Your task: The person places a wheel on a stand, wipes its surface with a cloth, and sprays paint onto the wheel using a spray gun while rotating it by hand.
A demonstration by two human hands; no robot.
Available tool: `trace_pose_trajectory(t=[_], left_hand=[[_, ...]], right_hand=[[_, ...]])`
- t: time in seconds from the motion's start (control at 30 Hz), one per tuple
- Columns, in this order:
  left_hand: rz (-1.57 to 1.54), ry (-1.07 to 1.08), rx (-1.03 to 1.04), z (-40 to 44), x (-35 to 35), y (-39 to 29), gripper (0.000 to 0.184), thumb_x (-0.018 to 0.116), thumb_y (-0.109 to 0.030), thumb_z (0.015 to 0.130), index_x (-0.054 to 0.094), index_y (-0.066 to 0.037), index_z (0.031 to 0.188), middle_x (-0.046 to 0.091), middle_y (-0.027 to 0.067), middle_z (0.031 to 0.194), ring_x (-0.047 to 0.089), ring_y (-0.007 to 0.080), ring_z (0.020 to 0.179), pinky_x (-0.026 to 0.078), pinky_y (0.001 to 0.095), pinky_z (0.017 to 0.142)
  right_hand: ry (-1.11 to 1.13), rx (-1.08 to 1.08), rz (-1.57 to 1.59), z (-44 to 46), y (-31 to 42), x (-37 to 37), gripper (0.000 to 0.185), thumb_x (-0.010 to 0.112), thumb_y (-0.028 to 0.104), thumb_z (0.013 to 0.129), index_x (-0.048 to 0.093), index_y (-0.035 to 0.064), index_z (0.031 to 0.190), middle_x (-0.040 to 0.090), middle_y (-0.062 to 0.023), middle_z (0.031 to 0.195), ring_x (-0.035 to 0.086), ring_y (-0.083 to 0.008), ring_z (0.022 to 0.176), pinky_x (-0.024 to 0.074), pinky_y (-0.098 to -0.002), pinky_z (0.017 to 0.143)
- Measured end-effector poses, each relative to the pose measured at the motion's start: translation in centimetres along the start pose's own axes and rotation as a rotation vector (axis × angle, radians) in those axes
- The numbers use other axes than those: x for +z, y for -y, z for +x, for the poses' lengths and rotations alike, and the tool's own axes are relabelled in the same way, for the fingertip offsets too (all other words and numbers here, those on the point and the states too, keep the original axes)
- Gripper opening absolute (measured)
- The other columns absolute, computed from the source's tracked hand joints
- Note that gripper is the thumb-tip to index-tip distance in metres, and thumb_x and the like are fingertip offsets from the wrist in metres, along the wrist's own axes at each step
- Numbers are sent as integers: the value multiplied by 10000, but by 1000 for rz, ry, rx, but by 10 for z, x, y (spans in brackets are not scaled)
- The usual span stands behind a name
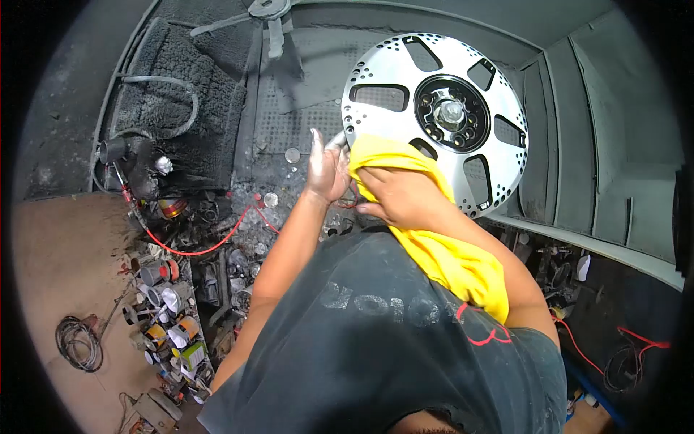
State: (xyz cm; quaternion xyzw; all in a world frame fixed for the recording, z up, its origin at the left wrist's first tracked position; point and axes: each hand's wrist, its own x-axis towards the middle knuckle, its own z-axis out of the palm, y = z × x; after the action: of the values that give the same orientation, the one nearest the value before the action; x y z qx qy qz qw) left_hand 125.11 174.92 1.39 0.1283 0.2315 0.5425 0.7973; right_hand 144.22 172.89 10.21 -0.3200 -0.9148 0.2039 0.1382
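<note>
A silver wheel rim (473, 69) with several cut-out windows and small holes stands in front of me, its dark centre hub (452, 112) facing up toward the camera. My right hand (397, 194) presses a yellow cloth (390, 152) onto the rim's lower left face. The rest of the cloth hangs below my right forearm. Beside the rim's lower left edge is my left hand (329, 170), its thumb raised apart from the fingers and whitish dust on the skin. Whether its fingers touch the rim is hard to make out.
A grey booth wall (607, 130) rises at the right. On the left lie a dust-coated mat (173, 94), a spray gun (116, 152) on a red hose (191, 253), and many cans and bottles (173, 325). A coiled cable (78, 343) lies on the floor.
</note>
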Motion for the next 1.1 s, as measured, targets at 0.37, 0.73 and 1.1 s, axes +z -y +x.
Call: trace_pose_trajectory(t=[0.37,0.73,1.1], left_hand=[[-228,128,-190,-17,-7,4,1038,150,-825,898,318,-9,1517,407,200,1527,415,376,1394,313,531,1164],[-163,-49,-142,-33,0,23,995,201,-823,900,305,-65,1536,371,140,1565,383,311,1423,257,469,1203],[-209,-7,-204,-37,8,27,1041,199,-827,897,359,14,1489,430,188,1515,423,354,1390,330,502,1159]], right_hand=[[-148,-65,-261,25,6,6,541,628,378,872,609,-40,1216,648,-208,1182,619,-339,1120,461,-413,987],[-193,15,-213,29,6,32,569,617,420,887,613,-59,1194,635,-215,1209,588,-354,1158,429,-411,1028],[-50,41,-77,-4,0,11,630,639,375,862,535,-20,1342,563,-223,1345,491,-373,1304,353,-463,1110]])
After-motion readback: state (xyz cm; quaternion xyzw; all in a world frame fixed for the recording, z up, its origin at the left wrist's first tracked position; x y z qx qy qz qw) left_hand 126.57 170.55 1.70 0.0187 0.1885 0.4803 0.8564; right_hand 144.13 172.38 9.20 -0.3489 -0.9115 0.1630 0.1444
